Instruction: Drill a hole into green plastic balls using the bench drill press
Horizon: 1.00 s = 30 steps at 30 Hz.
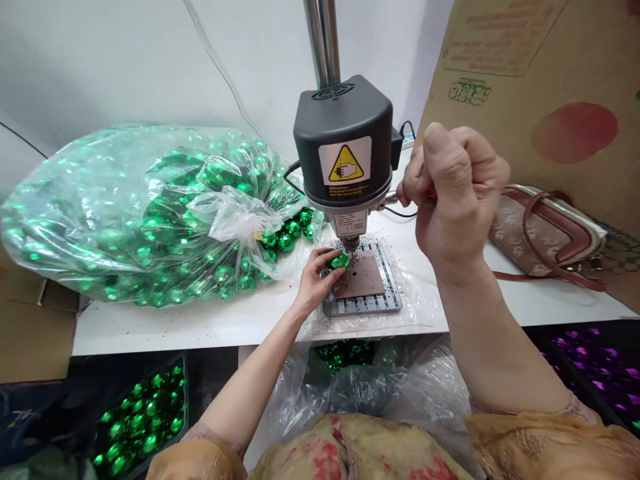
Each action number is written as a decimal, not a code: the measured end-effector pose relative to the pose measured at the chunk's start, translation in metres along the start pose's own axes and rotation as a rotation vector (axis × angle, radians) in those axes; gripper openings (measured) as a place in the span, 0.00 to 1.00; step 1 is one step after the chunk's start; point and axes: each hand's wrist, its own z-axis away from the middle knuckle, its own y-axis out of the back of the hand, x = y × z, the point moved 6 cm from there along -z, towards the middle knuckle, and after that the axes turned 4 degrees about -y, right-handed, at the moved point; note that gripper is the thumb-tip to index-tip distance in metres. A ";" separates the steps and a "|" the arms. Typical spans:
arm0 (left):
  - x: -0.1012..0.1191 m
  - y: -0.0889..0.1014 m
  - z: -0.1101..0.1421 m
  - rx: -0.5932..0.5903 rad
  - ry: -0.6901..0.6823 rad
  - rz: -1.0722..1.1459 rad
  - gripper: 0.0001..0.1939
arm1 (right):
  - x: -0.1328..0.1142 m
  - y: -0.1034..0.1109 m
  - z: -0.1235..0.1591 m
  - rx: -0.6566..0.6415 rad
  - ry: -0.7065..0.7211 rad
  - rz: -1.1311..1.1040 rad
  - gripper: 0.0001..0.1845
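Observation:
My left hand (318, 275) grips a shiny green faceted ball (338, 261) between thumb and fingers, just left of the drill press's chuck (352, 244). Above the ball is the black drill press head (345, 127), which carries a yellow warning label. My right hand (453, 190) is raised to the right of the head, closed around the end of its feed lever (391, 199); a bit of red shows between the fingers. Under the chuck, a brown board (367, 283) with a dark hole lies on the slotted metal base (360, 307), with dark shavings scattered over it.
A large clear bag (125, 220) of green balls fills the table's left. A brown handbag (545, 233) lies right, before a cardboard box (530, 80). Below the table edge are a crate of green balls (145, 413), purple balls (600, 367) and clear plastic sheeting (350, 387).

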 end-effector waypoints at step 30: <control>-0.013 -0.022 0.014 -0.014 0.045 0.134 0.30 | 0.003 0.001 0.000 -0.010 -0.012 -0.009 0.25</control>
